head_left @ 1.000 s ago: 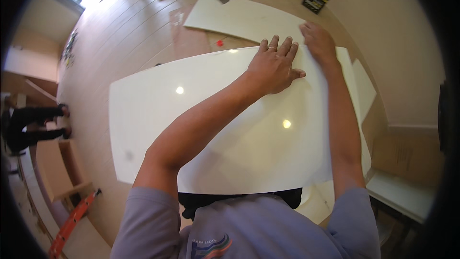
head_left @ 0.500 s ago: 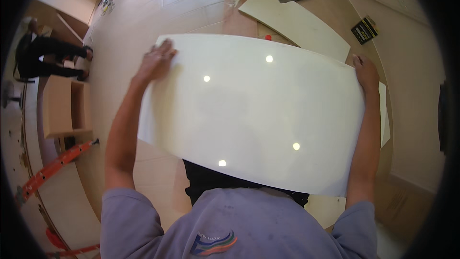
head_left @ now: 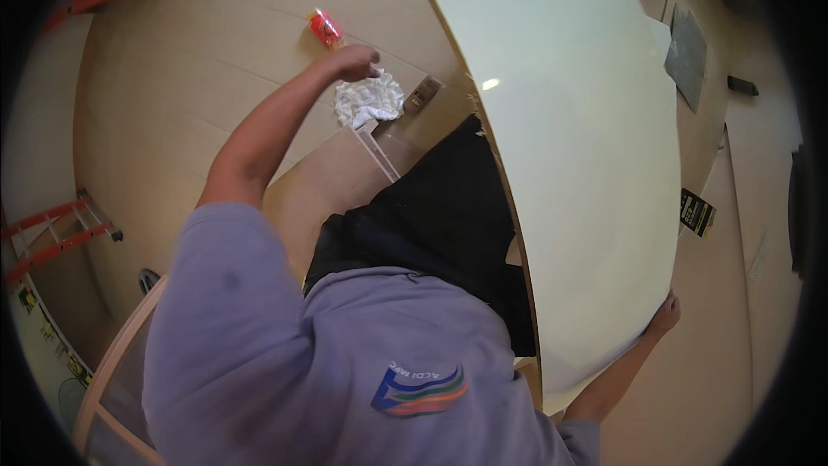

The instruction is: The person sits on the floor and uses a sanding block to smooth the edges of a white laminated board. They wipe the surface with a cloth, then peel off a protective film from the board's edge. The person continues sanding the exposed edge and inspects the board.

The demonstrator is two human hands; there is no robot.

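Observation:
A large white board (head_left: pixel 595 164) with a rough brown left edge stands tilted along my right side. My right hand (head_left: pixel 666 314) is closed round its lower right edge; part of the fingers is hidden. My left hand (head_left: pixel 355 62) is off the board, stretched out over a crumpled white cloth (head_left: pixel 369 102) on the floor. Its fingers are loosely bent and apart, with nothing seen in them. Just beyond that hand lies a clear bottle with a red label (head_left: pixel 325 28).
A brown board (head_left: pixel 323 181) lies beside my legs, near a small flat box (head_left: pixel 423 95). Orange ladder parts (head_left: pixel 60 237) stand at the left. At the right are a grey sheet (head_left: pixel 686 56), a black and yellow package (head_left: pixel 695 212) and a dark block (head_left: pixel 742 86).
My left hand has let go of the white board and moved out over the cloth. The board has turned from lying across me to standing at my right. My view has turned too.

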